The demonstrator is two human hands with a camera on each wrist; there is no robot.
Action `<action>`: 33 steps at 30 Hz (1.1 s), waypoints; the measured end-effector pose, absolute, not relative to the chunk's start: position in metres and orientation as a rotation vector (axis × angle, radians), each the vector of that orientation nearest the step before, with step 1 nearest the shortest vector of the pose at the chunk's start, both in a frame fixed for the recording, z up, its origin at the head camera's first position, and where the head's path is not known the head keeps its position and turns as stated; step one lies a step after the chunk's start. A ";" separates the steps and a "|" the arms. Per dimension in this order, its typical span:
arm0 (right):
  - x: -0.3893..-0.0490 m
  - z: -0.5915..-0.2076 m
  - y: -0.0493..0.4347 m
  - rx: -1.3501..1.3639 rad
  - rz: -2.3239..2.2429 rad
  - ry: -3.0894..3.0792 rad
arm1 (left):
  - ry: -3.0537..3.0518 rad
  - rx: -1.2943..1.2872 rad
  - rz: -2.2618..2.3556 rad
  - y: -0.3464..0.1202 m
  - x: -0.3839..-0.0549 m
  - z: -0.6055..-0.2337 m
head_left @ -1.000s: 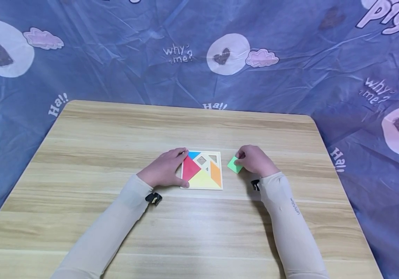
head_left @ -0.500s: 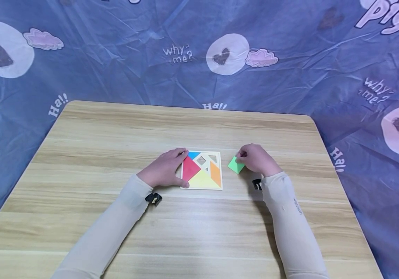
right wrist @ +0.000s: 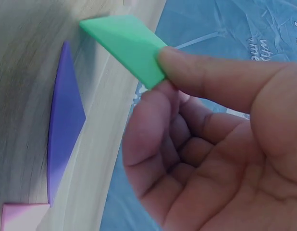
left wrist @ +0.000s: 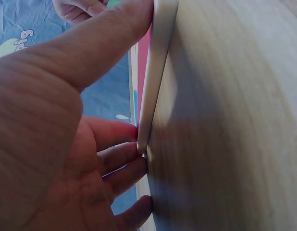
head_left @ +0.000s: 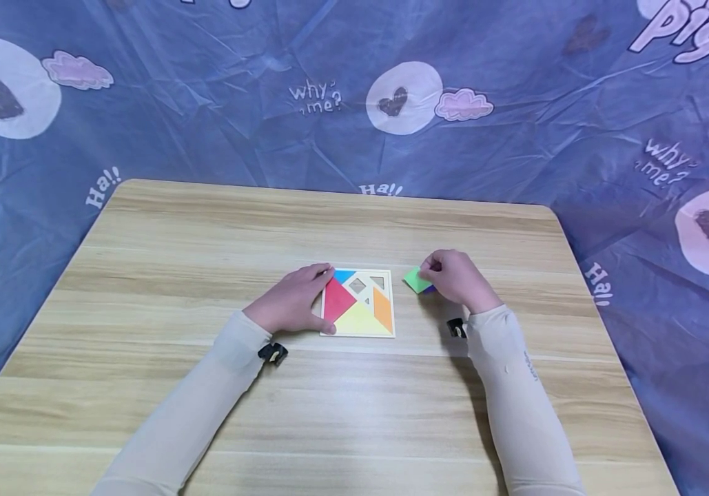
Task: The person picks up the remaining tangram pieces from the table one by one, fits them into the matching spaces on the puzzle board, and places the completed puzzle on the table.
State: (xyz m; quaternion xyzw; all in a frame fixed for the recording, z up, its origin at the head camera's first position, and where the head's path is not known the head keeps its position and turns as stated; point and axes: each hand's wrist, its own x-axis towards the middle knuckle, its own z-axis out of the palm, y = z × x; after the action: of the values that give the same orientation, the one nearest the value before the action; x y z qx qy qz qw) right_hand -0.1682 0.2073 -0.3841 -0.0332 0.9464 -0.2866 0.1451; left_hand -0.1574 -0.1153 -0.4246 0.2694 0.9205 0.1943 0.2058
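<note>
My left hand (head_left: 292, 300) holds the tangram board (head_left: 393, 303) by its left side, thumb at the near corner and a fingertip at the far one. Red (head_left: 338, 301), yellow (head_left: 363, 321), orange (head_left: 382, 310) and blue (head_left: 344, 275) pieces lie in the board; other cutouts there show bare. To the right, my right hand (head_left: 456, 275) pinches a green square piece (right wrist: 131, 45) between thumb and index finger, tilted and raised off the table. Below it lies a purple triangle piece (right wrist: 66, 125), mostly hidden by the hand in the head view.
A pink piece (right wrist: 23, 216), partly cut off by the frame, lies beside the purple triangle. The wooden table (head_left: 218, 220) meets a blue printed cloth (head_left: 205, 124) behind. Black clips (head_left: 273, 353) sit at both wrists.
The right hand has moved slightly away from me with the green square piece, and a bit of purple now shows under it. The left hand and board stay put.
</note>
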 end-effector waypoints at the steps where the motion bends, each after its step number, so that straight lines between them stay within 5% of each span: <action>1: -0.168 -0.384 0.207 -0.090 -0.836 2.737 | 2.565 0.751 0.541 -0.115 -0.158 -0.425; 17: -0.171 -0.392 0.179 -0.098 -1.309 2.871 | 2.548 0.753 0.529 -0.118 -0.159 -0.422; 33: -0.181 -0.403 0.154 -0.139 -1.470 2.369 | 2.532 0.776 0.538 -0.118 -0.161 -0.419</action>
State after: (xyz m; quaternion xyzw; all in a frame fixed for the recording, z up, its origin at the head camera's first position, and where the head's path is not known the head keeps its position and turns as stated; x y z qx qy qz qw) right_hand -0.1809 0.1541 -0.4035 -0.0491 0.8357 -0.5185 0.1740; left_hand -0.1611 -0.1184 -0.4195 0.2803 0.9145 0.1942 0.2179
